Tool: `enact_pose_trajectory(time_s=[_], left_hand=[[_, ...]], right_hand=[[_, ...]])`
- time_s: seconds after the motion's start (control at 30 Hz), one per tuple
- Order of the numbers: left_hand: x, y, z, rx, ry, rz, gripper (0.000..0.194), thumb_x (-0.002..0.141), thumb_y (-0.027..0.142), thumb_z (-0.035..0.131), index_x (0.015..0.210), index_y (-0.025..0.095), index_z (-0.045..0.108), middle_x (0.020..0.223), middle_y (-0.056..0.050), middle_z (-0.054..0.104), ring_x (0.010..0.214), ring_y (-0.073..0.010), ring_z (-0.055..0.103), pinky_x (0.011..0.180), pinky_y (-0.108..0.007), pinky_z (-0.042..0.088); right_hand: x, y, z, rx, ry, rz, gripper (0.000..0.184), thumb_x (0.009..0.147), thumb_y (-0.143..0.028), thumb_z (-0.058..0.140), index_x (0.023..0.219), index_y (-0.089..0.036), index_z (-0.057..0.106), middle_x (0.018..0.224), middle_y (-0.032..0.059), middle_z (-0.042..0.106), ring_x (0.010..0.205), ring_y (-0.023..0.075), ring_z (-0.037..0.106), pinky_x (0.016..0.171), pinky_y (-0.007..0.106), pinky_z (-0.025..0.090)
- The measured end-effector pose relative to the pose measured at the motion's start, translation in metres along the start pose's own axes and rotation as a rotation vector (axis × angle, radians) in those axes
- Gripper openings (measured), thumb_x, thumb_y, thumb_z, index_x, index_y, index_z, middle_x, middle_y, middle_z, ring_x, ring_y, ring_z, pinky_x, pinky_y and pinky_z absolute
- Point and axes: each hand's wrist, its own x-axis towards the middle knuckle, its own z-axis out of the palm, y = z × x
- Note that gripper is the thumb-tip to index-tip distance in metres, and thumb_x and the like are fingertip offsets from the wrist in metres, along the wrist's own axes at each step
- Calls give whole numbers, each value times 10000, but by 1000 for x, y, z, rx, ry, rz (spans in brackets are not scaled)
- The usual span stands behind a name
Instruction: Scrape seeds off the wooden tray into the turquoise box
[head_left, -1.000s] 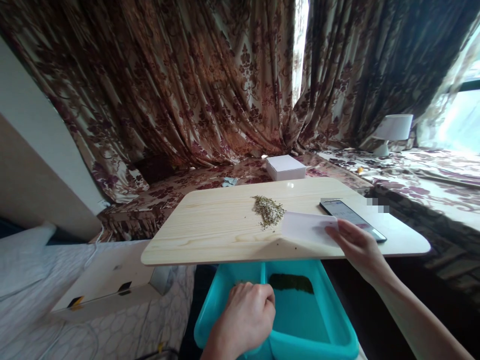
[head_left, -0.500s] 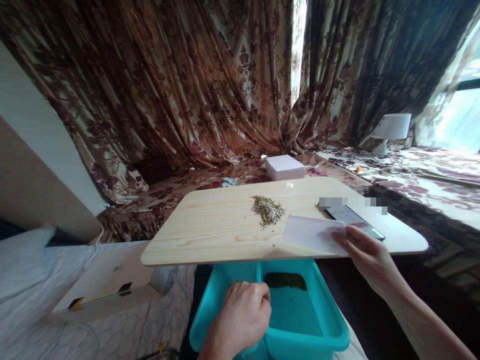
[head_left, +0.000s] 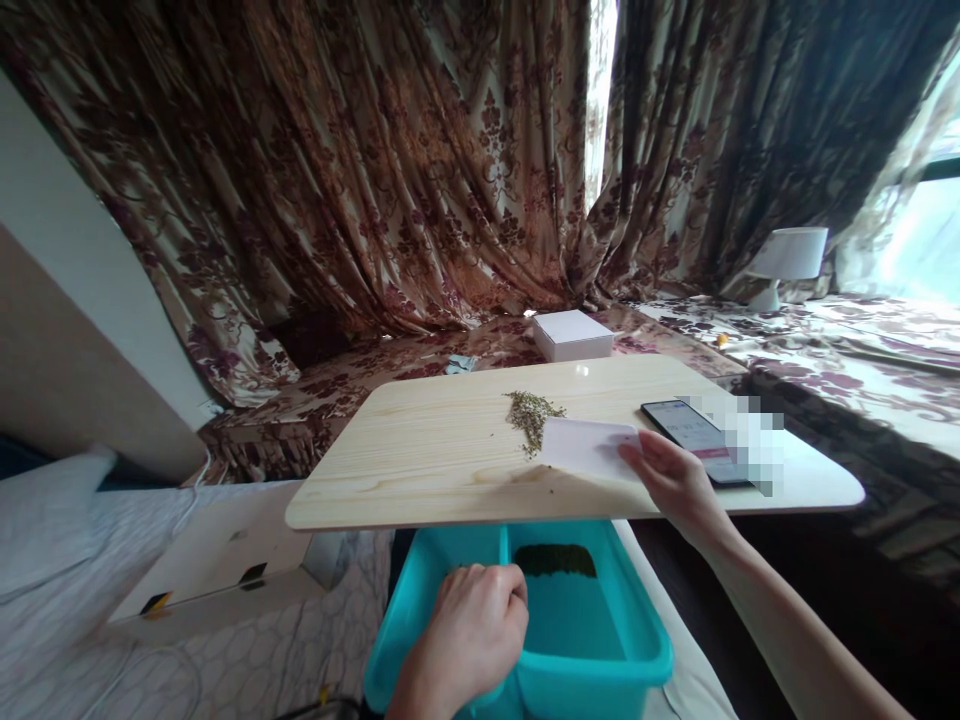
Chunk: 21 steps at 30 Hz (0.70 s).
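Right hand (head_left: 679,480) pinches white card (head_left: 589,447) by right end. Card's long way runs side to side; left end right at pile of small bits (head_left: 527,418). Pile lies left of right hand, near worktop (head_left: 397,455) middle; right hand nearer. Left hand (head_left: 476,630) curled by blue tub's (head_left: 600,668) middle wall, past front edge; cannot tell if gripping. Phone (head_left: 686,430) toward right edge. Worktop pale, wood-look. Flowery curtains (head_left: 450,160) behind.

Head view forward, down over tabletop (head_left: 420,440)
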Motion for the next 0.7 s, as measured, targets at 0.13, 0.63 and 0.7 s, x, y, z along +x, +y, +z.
enact_pose_trajectory(time_s=[0.13,0.63,0.7], left_hand=[[-1,2,-3,4,-1,-3,310,837,216,359,880,261,663,946,-8,700,939,-212,606,822,-302,392],[-2,1,-3,14,3,1,315,831,214,363,877,257,672,939,-16,706,930,-223,613,806,-310,397],[-2,1,-2,8,8,1,313,828,209,364,867,263,670,934,-10,707,928,-220,614,810,-310,397]], right_hand=[[-6,-13,-2,-9,-61,10,405,644,-562,736,807,-191,723,816,79,758,808,256,707,752,360,571],[-16,-21,-21,34,-74,125,359,599,-521,785,767,-207,734,800,65,749,745,233,678,640,293,551],[-10,-16,-22,48,40,94,379,591,-526,787,795,-211,729,834,68,754,764,237,687,662,309,558]])
